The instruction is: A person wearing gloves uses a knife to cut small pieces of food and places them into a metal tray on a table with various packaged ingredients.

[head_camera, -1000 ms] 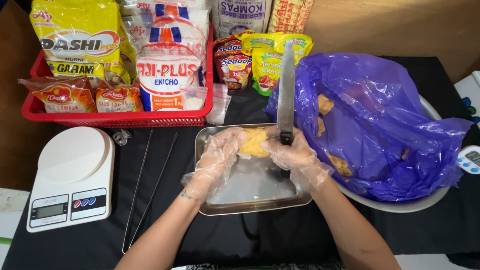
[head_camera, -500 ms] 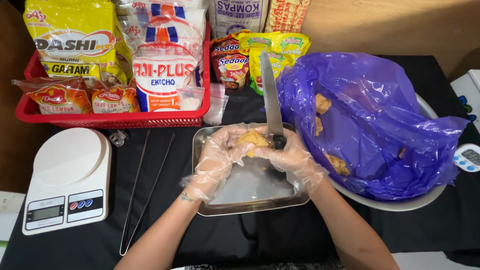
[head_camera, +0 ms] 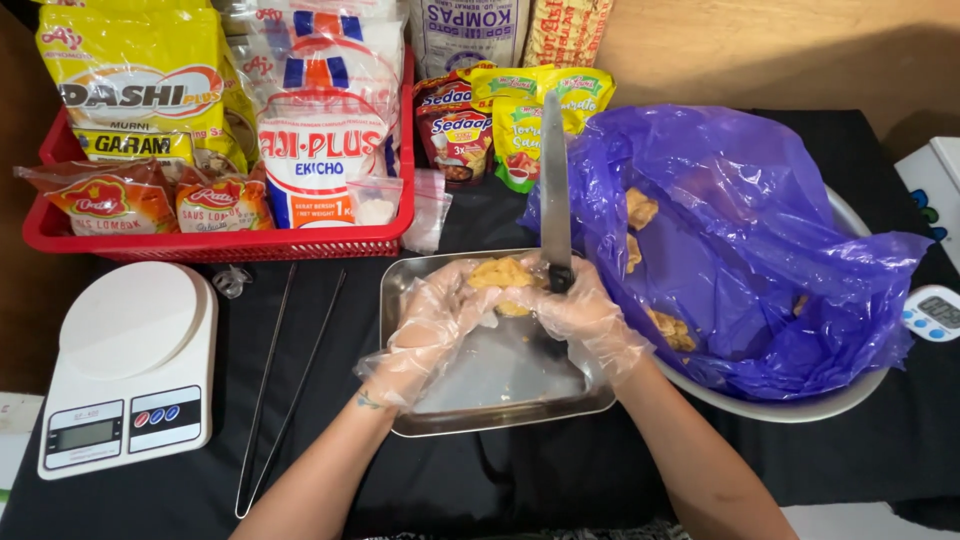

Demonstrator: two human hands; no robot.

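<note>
Right grip: the right hand [head_camera: 580,315], in a clear plastic glove, is closed around the dark handle of a knife [head_camera: 553,190]; the long blade points away from the person, over the tray's far edge.
Left grip: the left hand [head_camera: 432,325], also gloved, curls its fingers about a yellow-brown food piece [head_camera: 500,275], pinching it from the left side.
Where the piece sits: just above the far end of the metal tray [head_camera: 480,415], right beside the knife handle, touching both gloves.
Contact: whether the blade's heel touches the piece I cannot tell; the gloves hide it.
Doing it well, as I judge it: keep the left fingertips behind the cutting line, steady the piece low over the tray so scraps drop inside, and turn the edge away from the glove film.
Near right: a purple plastic bag [head_camera: 760,230] lining a pale bowl [head_camera: 800,405], with more such pieces inside.
Near left: 2 thin metal rods [head_camera: 285,385], then a white kitchen scale [head_camera: 125,365].
Behind: a red basket [head_camera: 220,243] of seasoning packets.
Far right: a small white timer [head_camera: 935,313].
</note>
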